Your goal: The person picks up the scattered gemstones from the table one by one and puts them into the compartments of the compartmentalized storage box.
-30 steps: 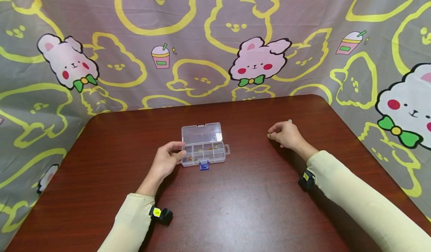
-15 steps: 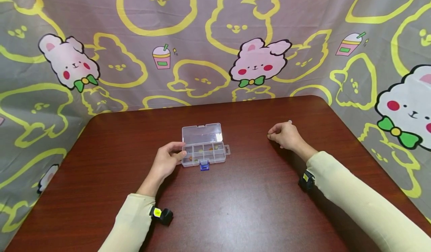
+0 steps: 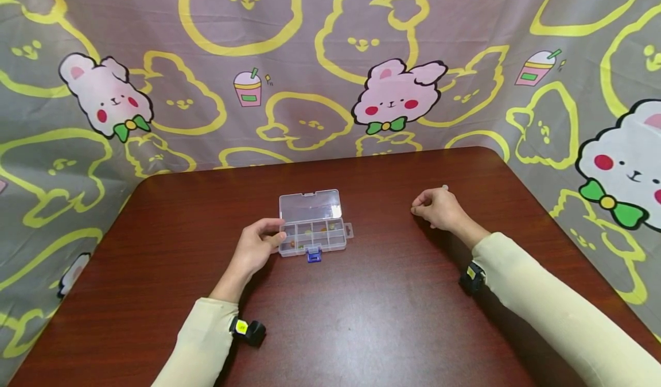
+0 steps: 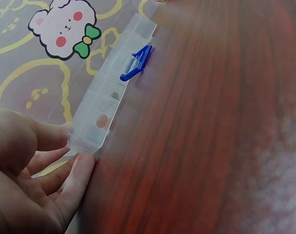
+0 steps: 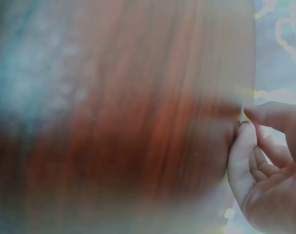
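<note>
A clear plastic compartment box (image 3: pixel 312 237) lies on the table with its lid (image 3: pixel 310 205) tilted back and its blue latch (image 3: pixel 314 255) hanging in front. Several small orange, green and yellowish bead-like pieces sit in its compartments; an orange one (image 4: pixel 102 121) shows through the wall in the left wrist view. My left hand (image 3: pixel 255 243) grips the box's left end between thumb and fingers. To the right of the box, my right hand (image 3: pixel 438 208) is low over the table. Its thumb and forefinger pinch a tiny pale piece (image 5: pixel 242 113), mostly hidden by the fingertips.
A small whitish object (image 3: pixel 444 186) shows just behind my right hand. The brown wooden table (image 3: pixel 361 318) ends at a patterned curtain (image 3: pixel 310 60) at the back and sides. A hanging tab (image 3: pixel 348 229) juts from the box's right end.
</note>
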{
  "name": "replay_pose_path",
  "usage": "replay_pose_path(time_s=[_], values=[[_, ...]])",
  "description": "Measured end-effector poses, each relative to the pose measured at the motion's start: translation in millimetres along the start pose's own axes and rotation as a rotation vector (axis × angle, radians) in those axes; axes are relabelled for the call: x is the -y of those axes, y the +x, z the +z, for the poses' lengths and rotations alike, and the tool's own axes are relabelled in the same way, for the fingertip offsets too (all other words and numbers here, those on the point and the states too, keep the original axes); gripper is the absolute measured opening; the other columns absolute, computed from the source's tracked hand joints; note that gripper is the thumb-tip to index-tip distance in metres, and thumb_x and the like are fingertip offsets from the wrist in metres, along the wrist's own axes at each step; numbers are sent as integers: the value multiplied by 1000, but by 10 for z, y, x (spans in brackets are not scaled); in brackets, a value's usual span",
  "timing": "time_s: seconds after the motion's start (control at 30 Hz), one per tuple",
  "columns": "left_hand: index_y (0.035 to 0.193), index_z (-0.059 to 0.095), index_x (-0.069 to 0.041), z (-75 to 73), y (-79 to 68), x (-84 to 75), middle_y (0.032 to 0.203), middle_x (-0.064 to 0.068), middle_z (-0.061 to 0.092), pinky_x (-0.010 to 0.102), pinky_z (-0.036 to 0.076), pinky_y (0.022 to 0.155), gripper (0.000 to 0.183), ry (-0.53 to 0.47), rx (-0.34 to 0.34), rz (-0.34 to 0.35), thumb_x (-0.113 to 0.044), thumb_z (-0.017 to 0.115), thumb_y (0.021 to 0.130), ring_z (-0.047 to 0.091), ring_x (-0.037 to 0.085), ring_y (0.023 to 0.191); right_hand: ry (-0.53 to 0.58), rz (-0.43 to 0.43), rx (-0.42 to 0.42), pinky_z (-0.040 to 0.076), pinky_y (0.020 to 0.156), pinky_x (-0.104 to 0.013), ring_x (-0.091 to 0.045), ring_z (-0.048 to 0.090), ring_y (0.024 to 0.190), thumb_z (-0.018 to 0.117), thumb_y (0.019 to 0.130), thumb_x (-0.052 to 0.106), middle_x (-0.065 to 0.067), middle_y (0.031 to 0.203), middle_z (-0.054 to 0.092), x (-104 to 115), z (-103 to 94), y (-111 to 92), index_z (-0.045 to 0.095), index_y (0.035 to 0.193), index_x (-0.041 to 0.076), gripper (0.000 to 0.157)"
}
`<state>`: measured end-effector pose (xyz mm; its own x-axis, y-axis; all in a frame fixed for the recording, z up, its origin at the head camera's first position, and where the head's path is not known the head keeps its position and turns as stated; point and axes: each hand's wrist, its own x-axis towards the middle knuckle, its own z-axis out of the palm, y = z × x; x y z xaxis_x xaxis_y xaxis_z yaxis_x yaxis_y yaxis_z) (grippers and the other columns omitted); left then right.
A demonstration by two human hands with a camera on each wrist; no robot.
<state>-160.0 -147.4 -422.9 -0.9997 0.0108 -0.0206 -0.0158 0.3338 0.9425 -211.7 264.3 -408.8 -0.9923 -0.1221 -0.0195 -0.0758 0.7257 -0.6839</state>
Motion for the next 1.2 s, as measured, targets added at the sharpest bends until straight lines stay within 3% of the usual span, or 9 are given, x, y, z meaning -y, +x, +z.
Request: replay_pose_path(time_s=[0.67,1.2], values=[[124,65,3,-6,-5,35,116,23,65,27,59,74,31,1,-2,-7,3,66,94,58,14,78,157,6,12,52,44,-29,-20,62,57,71,91,4,-11,71,66,-23,-94,-93,66,94,-4,10],[124,65,5,6,-6,2,118,26,65,30,59,76,30,-6,1,6,3,66,94,60,14,78,251,8,37,52,45,-30,-19,60,59,70,91,4,-12,78,69,-19,28,-199,67,100,-6,14]])
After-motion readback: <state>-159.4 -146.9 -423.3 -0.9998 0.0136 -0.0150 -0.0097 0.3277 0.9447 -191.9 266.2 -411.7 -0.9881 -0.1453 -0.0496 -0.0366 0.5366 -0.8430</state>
